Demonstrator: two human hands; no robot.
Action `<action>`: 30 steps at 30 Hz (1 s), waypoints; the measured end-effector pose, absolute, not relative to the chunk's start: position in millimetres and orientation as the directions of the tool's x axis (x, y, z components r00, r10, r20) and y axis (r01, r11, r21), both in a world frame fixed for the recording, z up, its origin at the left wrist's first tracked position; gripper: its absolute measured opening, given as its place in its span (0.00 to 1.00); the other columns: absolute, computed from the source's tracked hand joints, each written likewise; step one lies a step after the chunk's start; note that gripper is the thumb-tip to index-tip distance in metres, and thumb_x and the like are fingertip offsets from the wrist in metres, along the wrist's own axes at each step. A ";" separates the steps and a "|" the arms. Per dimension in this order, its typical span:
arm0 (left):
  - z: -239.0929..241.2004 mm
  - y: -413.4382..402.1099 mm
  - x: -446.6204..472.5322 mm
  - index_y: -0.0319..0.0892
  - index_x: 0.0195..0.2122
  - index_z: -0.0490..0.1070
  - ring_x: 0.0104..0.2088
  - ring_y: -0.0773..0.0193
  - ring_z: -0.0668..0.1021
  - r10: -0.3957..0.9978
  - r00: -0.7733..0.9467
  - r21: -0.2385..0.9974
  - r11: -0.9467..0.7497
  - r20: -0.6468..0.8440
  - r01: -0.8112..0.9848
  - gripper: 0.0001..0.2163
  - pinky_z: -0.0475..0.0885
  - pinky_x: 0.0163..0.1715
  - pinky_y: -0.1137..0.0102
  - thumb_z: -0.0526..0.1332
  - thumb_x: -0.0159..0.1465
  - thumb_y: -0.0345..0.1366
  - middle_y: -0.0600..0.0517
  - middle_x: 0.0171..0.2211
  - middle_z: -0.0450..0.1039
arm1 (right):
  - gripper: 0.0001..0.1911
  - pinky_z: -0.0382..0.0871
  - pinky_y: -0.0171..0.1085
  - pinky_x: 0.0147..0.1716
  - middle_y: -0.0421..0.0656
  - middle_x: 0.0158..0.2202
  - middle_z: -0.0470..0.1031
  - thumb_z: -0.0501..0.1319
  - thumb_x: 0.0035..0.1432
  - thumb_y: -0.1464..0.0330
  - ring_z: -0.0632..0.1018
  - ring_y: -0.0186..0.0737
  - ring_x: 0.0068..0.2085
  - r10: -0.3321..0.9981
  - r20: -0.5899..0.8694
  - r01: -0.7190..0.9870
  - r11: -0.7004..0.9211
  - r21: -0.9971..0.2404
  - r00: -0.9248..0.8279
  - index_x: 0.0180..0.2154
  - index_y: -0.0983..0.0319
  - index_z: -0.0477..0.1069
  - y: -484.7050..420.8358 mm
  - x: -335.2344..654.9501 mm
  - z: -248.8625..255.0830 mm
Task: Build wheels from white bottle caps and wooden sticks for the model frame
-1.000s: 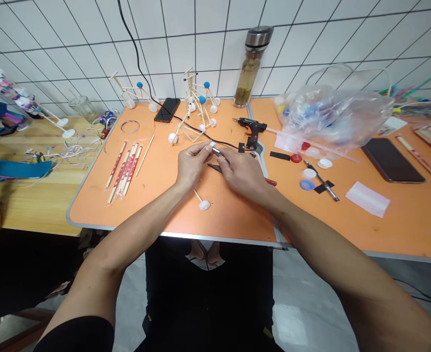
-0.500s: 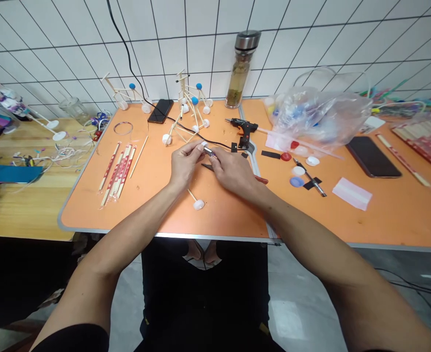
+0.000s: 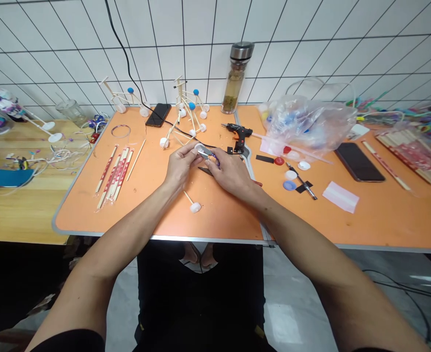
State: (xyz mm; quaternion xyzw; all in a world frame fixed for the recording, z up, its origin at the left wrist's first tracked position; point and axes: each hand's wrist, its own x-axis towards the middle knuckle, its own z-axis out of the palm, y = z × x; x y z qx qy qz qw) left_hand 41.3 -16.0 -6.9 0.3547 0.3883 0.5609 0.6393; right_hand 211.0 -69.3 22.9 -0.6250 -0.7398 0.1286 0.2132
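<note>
My left hand [image 3: 182,165] is closed on a white bottle cap [image 3: 199,146], pinched between thumb and fingers. My right hand [image 3: 230,170] grips a small metal tool [image 3: 204,154] with a dark blue part near the thumb. The tool's flat grey end lies against the cap; its exact kind is unclear. Under my right hand rests another tool with a dark pointed tip [image 3: 205,171], mostly hidden. Just below my hands, a wooden stick with a white cap [image 3: 195,207] on its end lies on the orange table [image 3: 223,222].
Wrapped chopsticks [image 3: 116,176] lie left. Behind stand stick frames with caps [image 3: 186,110], a phone [image 3: 158,115] and a tea bottle [image 3: 233,78]. Right of my hands are a glue gun [image 3: 239,134], loose caps [image 3: 289,185], a pen [image 3: 303,183], a plastic bag [image 3: 311,124] and another phone [image 3: 359,161].
The metal tool has turned, so more of its flat grey end and its blue part show at the cap. The whole view has shifted slightly; the things on the table stay put.
</note>
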 end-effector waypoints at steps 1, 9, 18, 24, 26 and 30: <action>-7.3 -15.6 41.0 0.44 0.45 0.89 0.47 0.63 0.91 0.992 0.082 0.888 0.123 -0.096 -0.444 0.06 0.85 0.55 0.69 0.77 0.68 0.31 0.50 0.46 0.91 | 0.25 0.72 0.45 0.48 0.54 0.58 0.88 0.56 0.82 0.59 0.86 0.61 0.56 0.979 0.153 0.878 0.187 -0.441 -0.132 0.71 0.60 0.74 -69.9 211.2 23.6; -15.9 -9.6 38.6 0.42 0.43 0.89 0.41 0.65 0.89 0.987 0.131 0.849 0.149 -0.095 -0.506 0.05 0.85 0.53 0.69 0.78 0.66 0.30 0.49 0.43 0.91 | 0.27 0.72 0.46 0.46 0.56 0.61 0.87 0.51 0.86 0.56 0.87 0.63 0.55 0.980 0.127 0.962 0.177 -0.206 -0.153 0.74 0.59 0.71 -72.5 210.9 27.4; -12.5 -11.1 38.0 0.41 0.43 0.89 0.42 0.67 0.89 0.982 0.146 0.832 0.179 -0.119 -0.525 0.04 0.85 0.54 0.70 0.75 0.69 0.28 0.48 0.46 0.91 | 0.28 0.68 0.45 0.44 0.57 0.57 0.88 0.44 0.87 0.56 0.87 0.61 0.51 0.985 0.102 0.981 0.153 -0.116 -0.141 0.71 0.60 0.74 -72.6 207.6 26.2; -14.7 -11.1 38.9 0.42 0.42 0.89 0.43 0.65 0.89 0.983 0.151 0.842 0.170 -0.107 -0.511 0.04 0.85 0.55 0.69 0.78 0.67 0.30 0.47 0.47 0.91 | 0.27 0.66 0.44 0.41 0.56 0.54 0.89 0.46 0.87 0.56 0.88 0.62 0.51 0.990 0.089 0.986 0.122 -0.111 -0.112 0.69 0.61 0.74 -74.6 204.2 30.2; -16.8 -11.1 39.5 0.43 0.42 0.89 0.42 0.65 0.89 0.985 0.147 0.845 0.155 -0.092 -0.512 0.04 0.86 0.54 0.69 0.79 0.66 0.30 0.48 0.46 0.91 | 0.26 0.67 0.44 0.42 0.57 0.54 0.89 0.46 0.87 0.56 0.87 0.61 0.50 0.991 0.083 0.987 0.116 -0.111 -0.108 0.69 0.61 0.73 -75.0 204.1 30.4; -22.4 -11.4 40.9 0.44 0.42 0.90 0.42 0.64 0.89 0.993 0.121 0.879 0.071 -0.016 -0.472 0.09 0.86 0.54 0.66 0.83 0.61 0.34 0.49 0.45 0.91 | 0.26 0.69 0.44 0.43 0.57 0.55 0.88 0.45 0.87 0.58 0.87 0.61 0.51 0.989 0.086 0.986 0.127 -0.109 -0.118 0.68 0.61 0.73 -75.4 203.8 27.8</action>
